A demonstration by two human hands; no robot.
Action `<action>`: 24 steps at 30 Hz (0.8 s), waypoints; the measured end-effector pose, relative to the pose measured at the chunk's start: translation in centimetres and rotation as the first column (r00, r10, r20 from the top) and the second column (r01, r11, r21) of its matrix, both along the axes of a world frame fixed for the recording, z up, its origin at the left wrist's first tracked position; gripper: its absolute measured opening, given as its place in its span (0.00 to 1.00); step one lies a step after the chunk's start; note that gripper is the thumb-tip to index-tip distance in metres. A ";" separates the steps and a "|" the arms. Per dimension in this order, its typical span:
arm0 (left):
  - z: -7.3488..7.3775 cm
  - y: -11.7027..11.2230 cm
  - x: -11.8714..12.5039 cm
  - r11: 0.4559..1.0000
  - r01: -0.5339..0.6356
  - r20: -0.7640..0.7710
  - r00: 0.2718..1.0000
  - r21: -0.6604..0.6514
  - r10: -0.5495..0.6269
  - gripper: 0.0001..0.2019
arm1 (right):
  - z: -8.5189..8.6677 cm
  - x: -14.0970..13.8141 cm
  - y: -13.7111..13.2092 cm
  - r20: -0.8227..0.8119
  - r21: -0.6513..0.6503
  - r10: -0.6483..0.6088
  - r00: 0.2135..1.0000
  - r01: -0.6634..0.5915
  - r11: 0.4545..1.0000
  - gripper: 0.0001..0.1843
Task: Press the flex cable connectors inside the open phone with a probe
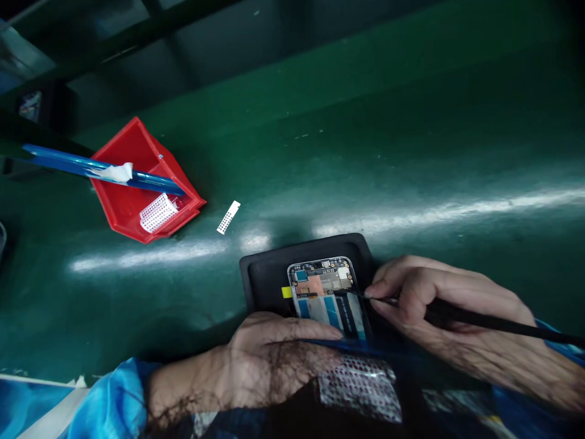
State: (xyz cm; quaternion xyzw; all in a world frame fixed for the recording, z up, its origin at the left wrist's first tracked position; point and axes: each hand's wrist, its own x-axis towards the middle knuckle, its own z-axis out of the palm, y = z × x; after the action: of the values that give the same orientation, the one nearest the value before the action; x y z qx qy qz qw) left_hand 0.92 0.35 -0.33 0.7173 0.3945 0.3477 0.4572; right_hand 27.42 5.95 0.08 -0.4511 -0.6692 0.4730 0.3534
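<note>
Fine work with a thin black tool (pixel 479 318) on an opened phone (pixel 326 296), back cover off, circuit board and flex cables exposed. Best done with the tip kept shallow and nearly flat against the board, pressing sideways rather than down, since the connectors near the top of the phone look delicate and a slip could scratch or tear a cable. Worth keeping the phone pinned flat in its black holder (pixel 265 274) so nothing shifts under the tip.

Right hand (pixel 439 317) clenched in a pen grip around the tool, tip reaching left onto the phone just below the board. Left hand (pixel 269 356) resting palm down at the near edge of the phone, thumb stretched across the lower end, steadying it; no closed grasp visible there.

Phone lying between the two hands, near the middle of the scene, seated in the holder on the green surface (pixel 388 152). Far left, well apart from the hands: a red bin (pixel 123 210) with a blue strip (pixel 68 161) across it, and a small white perforated piece (pixel 228 217) lying between bin and holder.
</note>
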 end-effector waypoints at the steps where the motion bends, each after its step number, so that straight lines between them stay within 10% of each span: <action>1: 0.1 0.1 0.0 1.000 0.003 0.010 1.000 -0.001 -0.003 0.06 | 0.1 0.1 0.3 -0.006 0.004 0.034 0.999 -0.034 0.999 0.17; 24: -0.4 -0.5 -0.7 0.996 0.041 -0.014 0.999 -0.085 -0.042 0.17 | 0.3 0.6 1.0 0.021 -0.019 0.081 0.997 -0.080 0.997 0.17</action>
State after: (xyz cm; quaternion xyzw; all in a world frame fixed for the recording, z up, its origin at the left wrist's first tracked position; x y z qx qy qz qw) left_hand 0.19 -0.13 -0.78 0.7079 0.3975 0.3154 0.4913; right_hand 28.07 6.91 0.42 -0.4322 -0.6863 0.4881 0.3225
